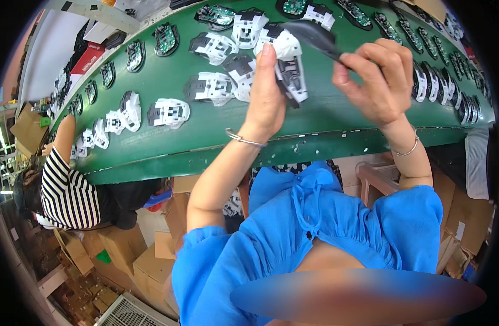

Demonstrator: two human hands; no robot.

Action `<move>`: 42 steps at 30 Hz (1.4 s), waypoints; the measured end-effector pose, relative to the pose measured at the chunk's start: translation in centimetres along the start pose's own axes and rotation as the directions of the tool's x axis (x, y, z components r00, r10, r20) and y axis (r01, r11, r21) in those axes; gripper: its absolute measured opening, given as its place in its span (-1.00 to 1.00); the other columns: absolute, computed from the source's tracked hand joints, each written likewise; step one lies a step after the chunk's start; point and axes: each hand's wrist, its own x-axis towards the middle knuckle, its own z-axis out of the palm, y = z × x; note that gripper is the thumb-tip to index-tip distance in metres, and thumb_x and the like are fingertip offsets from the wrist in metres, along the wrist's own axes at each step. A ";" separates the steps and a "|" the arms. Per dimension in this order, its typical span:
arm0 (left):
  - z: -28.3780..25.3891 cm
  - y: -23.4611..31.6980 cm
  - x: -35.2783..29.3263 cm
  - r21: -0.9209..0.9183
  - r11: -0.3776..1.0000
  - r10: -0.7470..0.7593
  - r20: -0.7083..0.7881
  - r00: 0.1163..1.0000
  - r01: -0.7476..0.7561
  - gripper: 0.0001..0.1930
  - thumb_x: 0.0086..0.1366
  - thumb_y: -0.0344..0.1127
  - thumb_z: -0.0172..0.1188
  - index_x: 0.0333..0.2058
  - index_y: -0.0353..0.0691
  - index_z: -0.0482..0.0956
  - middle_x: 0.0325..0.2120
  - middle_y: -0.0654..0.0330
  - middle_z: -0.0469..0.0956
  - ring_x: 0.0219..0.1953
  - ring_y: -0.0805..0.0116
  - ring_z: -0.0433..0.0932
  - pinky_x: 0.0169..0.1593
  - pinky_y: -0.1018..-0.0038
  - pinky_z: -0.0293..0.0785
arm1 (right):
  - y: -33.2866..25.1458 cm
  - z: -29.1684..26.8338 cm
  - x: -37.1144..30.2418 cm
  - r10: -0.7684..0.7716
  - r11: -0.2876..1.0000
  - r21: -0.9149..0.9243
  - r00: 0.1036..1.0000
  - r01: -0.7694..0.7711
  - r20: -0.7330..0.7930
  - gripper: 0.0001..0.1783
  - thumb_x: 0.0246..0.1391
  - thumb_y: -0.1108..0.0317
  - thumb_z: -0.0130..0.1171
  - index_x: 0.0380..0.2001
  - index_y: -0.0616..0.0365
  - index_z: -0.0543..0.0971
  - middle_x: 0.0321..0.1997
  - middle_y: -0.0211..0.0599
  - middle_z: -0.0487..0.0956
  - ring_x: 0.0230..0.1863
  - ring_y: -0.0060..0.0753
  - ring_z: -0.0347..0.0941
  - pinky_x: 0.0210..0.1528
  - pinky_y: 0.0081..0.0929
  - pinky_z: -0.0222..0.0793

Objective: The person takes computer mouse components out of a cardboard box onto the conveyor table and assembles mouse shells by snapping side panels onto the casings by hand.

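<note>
Currently | left hand clamps white shell, long axis upright | right hand pinches dark cover, just right of shell, touching its top

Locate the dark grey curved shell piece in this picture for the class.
In the head view, the dark grey shell piece sits upper centre-right, pinched by the right hand above the green belt, beside the white frame in the left hand.

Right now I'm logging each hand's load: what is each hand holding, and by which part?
Left hand holds a white-and-black plastic mouse frame by its near side. Right hand pinches a dark curved cover by its near, narrow end.
</note>
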 end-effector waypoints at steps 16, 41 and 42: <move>-0.8 -3.0 -1.3 0.206 0.948 0.265 -0.097 0.959 -0.241 -0.49 0.37 0.15 -0.21 -0.06 -0.21 0.32 -0.31 0.30 0.41 -0.26 0.54 0.40 -0.15 0.56 0.34 | -5.1 -0.2 -2.0 0.523 0.302 0.457 0.546 -0.837 0.654 -0.75 -0.19 0.51 0.36 -0.38 0.32 0.56 -0.45 -0.35 0.57 -0.47 -0.65 0.45 -0.43 -0.71 0.39; -1.5 -1.6 -2.3 0.133 0.986 0.102 0.012 0.995 -0.103 -0.45 0.25 -0.23 0.16 0.06 -0.44 0.16 -0.23 0.13 0.48 -0.23 0.48 0.47 -0.18 0.57 0.47 | -5.0 2.0 -2.5 0.517 0.491 0.550 0.734 -0.676 0.440 -0.72 -0.07 0.52 0.24 -0.68 0.23 0.34 -0.69 -0.39 0.27 -0.71 -0.59 0.13 -0.68 -0.59 0.02; -1.8 -1.4 -2.2 0.121 0.989 0.076 0.031 0.997 -0.079 -0.46 0.26 -0.21 0.14 0.07 -0.42 0.16 -0.23 0.15 0.47 -0.24 0.50 0.46 -0.19 0.58 0.46 | -5.2 2.0 -2.4 0.520 0.489 0.548 0.731 -0.678 0.441 -0.72 -0.07 0.52 0.24 -0.68 0.23 0.34 -0.69 -0.39 0.27 -0.71 -0.59 0.13 -0.68 -0.59 0.02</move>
